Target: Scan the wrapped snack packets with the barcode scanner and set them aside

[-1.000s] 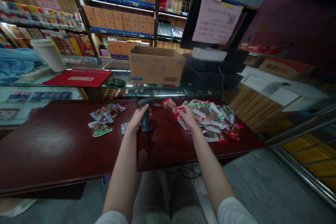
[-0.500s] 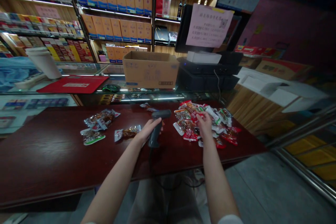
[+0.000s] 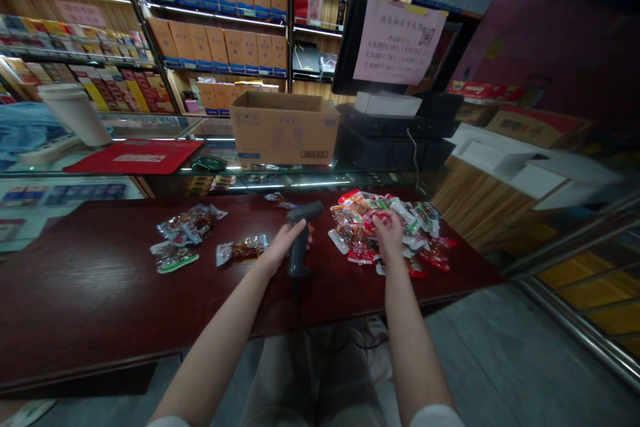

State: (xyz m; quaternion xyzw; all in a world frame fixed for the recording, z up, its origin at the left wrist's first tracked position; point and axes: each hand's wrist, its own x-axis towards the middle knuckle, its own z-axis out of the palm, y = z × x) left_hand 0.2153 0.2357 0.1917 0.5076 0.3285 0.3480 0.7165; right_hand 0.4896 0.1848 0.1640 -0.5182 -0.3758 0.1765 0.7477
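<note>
A dark grey barcode scanner [image 3: 299,255] is gripped by its handle in my left hand [image 3: 281,245], its head angled up to the right above the dark red table. On the right lies a heap of snack packets [image 3: 355,235] in clear, red, white and green wrappers. My right hand [image 3: 391,235] is at the heap, fingers pinched on the edge of a red packet [image 3: 381,216]; other packets touch it, so its outline is unclear. Left of the scanner lies one clear packet of brown food [image 3: 243,249]. Farther left sits a small pile of similar packets [image 3: 190,224].
An open cardboard box [image 3: 284,130] stands on the glass counter behind the table. Right of it are a monitor [image 3: 350,53] and a black cash drawer [image 3: 395,153]. A red folder [image 3: 133,155], a mouse [image 3: 209,164] and a white cup [image 3: 75,115] lie to the left.
The scanner has turned slightly, its handle now more upright and its head tipped higher. My right hand stays at the heap. The whole view has shifted a little.
</note>
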